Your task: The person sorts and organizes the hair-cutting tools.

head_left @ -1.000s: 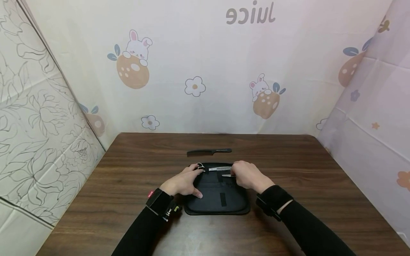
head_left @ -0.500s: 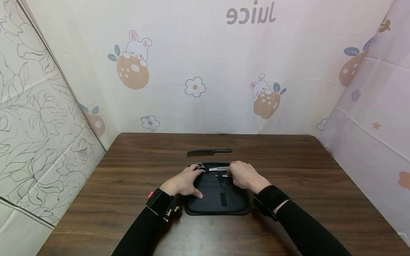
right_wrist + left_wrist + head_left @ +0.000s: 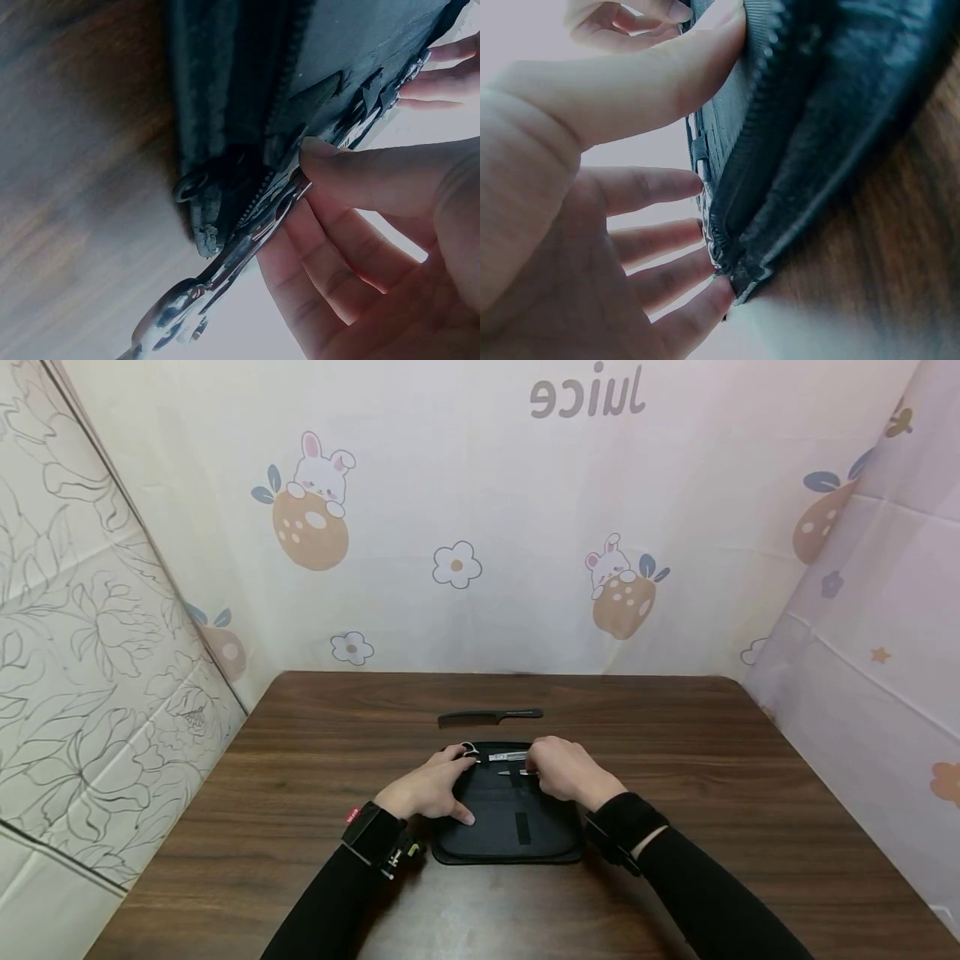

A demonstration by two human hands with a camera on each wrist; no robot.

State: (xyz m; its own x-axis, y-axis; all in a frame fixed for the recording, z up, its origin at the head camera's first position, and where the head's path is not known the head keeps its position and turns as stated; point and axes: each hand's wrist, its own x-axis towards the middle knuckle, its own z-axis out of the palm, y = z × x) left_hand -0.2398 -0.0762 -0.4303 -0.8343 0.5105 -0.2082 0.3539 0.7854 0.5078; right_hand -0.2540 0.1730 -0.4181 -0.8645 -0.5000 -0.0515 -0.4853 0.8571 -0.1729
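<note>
A black zip case (image 3: 487, 831) lies unfolded on the table. My left hand (image 3: 429, 787) steadies its left side, fingers spread; in the left wrist view, the thumb (image 3: 660, 86) presses on the case and the fingertips touch its far edge. Between thumb and fingers, my right hand (image 3: 573, 772) pinches silver scissors (image 3: 244, 247), whose handle rings stick out past the case's right edge. Their blade (image 3: 513, 772) points left across the case, near a black strap. Another pair of scissors (image 3: 507, 757) lies along the case's far edge, its ring handle by my left fingertips.
Behind the case, a black comb (image 3: 472, 718) lies on the brown wooden table (image 3: 337, 727). A zipper pull (image 3: 191, 184) hangs at the case's corner in the right wrist view. Patterned curtains (image 3: 465, 485) stand behind the table and at both sides.
My right hand has moved left in small steps, carrying the scissors' blade farther left across the case. The left hand, the case and the comb have stayed put.
</note>
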